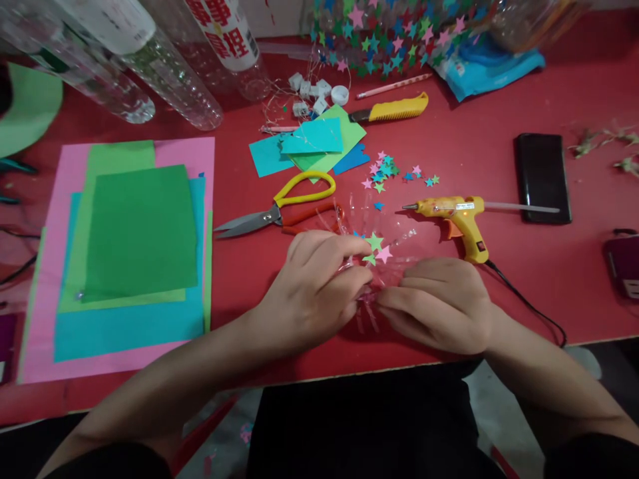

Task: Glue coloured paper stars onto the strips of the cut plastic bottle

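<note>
My left hand (317, 289) is closed, its fingertips pinching a clear plastic piece cut into thin strips (369, 318) that fan out all round. Close against it from the other side, my right hand (442, 303) has its fingers and thumb pinched at the lower middle of the same piece. A green star (374, 242) and a pink star (384, 254) lie on the strips beside my left fingertips. The exact grip points are partly hidden by the fingers. Just beyond lie scissors with yellow and red handles (272, 214) and a yellow glue gun (459, 211).
Coloured felt sheets (142, 229) are stacked at left. Behind stand plastic bottles (170, 80) and a star-covered bottle (384, 36). Loose stars (384, 166), a yellow cutter (399, 108) and felt scraps (314, 136) lie mid-table. A phone (543, 176) and the glue gun's cord (529, 303) are at right.
</note>
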Available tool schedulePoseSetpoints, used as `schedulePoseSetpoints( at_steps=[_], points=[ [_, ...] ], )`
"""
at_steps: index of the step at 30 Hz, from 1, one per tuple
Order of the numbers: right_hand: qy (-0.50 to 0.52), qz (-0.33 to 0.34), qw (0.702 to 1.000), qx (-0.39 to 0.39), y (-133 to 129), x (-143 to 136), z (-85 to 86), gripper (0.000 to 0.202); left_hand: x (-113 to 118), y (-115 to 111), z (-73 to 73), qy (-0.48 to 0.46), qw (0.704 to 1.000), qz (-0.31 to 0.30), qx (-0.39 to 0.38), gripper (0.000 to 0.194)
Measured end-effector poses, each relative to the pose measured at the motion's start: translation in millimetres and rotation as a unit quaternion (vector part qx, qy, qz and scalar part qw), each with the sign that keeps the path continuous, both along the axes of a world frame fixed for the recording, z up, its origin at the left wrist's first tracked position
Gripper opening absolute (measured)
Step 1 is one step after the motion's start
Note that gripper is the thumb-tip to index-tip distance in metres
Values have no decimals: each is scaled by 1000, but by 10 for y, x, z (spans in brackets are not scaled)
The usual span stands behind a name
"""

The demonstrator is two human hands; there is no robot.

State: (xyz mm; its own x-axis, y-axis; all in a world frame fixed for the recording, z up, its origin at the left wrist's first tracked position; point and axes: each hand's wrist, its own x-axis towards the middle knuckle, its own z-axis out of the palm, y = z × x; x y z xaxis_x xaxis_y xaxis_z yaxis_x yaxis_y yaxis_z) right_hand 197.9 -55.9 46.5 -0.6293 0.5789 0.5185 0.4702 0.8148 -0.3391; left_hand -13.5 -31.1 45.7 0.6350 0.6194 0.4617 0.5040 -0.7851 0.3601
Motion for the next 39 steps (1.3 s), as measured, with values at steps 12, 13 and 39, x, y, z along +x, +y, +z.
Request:
schedulePoseSetpoints(
  at_steps=[12,13,39],
  points=[
    [-2,-21,1000,23,-39,-46,-14,6,13,-31,-30,-43,998,3,51,14],
    [-5,-19,999,32,-42,-44,-18,6,13,-31,-29,-41,998,2,51,14],
    [17,-116,991,-61,-49,-145,14,12,66,-88,67,-46,993,37,-99,16]
  ],
)
